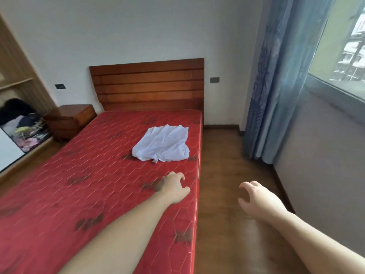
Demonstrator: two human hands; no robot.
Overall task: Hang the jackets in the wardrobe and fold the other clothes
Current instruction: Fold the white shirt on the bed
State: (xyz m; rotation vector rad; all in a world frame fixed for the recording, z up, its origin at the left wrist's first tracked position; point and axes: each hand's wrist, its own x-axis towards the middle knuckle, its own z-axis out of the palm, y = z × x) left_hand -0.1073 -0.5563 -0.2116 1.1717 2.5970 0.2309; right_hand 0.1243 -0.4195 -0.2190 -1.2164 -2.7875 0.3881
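A: Red quilted mattress [94, 175] on a bed with a slatted dark-wood headboard [150, 84]. What's on it?

B: One crumpled white shirt-like garment [163, 145], lying unfolded on the right half of the mattress, near the right edge, toward the headboard end. Nothing touching it.

A: Hands?

B: Both bare, both reaching forward. Left hand [173, 186] is over the mattress close to its right edge, short of the white garment, fingers loosely curled and a bit apart, holding nothing. Can't tell if it touches the mattress.

A: Right one?

B: Right hand [258, 196] is off the bed, over the brown wooden floor [227, 155], fingers curved like a claw, thumb spread away from them, also holding nothing.

A: Surroundings?

B: Dark-wood bedside table [75, 117] left of the headboard. Further left, light-wood open wardrobe shelving [17, 82] with a jumbled pile of dark and coloured clothes [21, 123] at its base. Blue patterned curtain [280, 80] on the right, beside a window [343, 42]. White wall [138, 26] behind the bed.
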